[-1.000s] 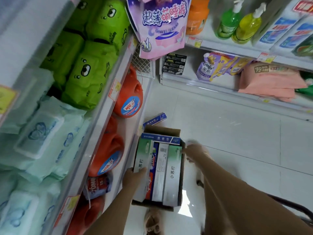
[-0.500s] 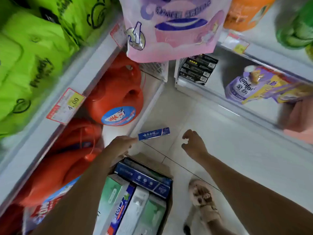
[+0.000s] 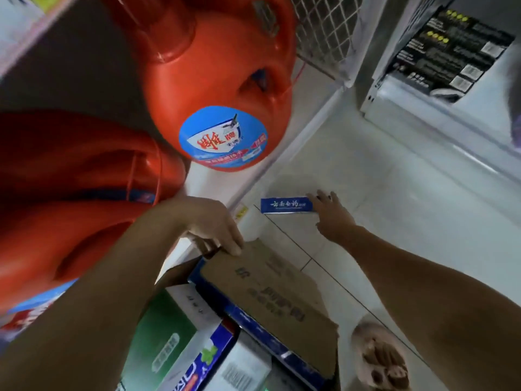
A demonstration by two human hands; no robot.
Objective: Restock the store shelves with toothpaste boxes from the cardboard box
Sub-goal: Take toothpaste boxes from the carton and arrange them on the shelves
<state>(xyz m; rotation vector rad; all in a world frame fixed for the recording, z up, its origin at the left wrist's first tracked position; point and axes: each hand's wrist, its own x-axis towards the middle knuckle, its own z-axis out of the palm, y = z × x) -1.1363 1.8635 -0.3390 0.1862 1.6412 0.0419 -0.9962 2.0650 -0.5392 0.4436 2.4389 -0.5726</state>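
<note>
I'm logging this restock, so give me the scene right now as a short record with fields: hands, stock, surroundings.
left hand: on the top edge of the cardboard box flap; grip unclear
right hand: open, fingertips at the end of the blue toothpaste box
blue toothpaste box: flat on the floor, outside the cardboard box
cardboard box: on the floor, toothpaste boxes inside
shelf beside: orange detergent jugs
</note>
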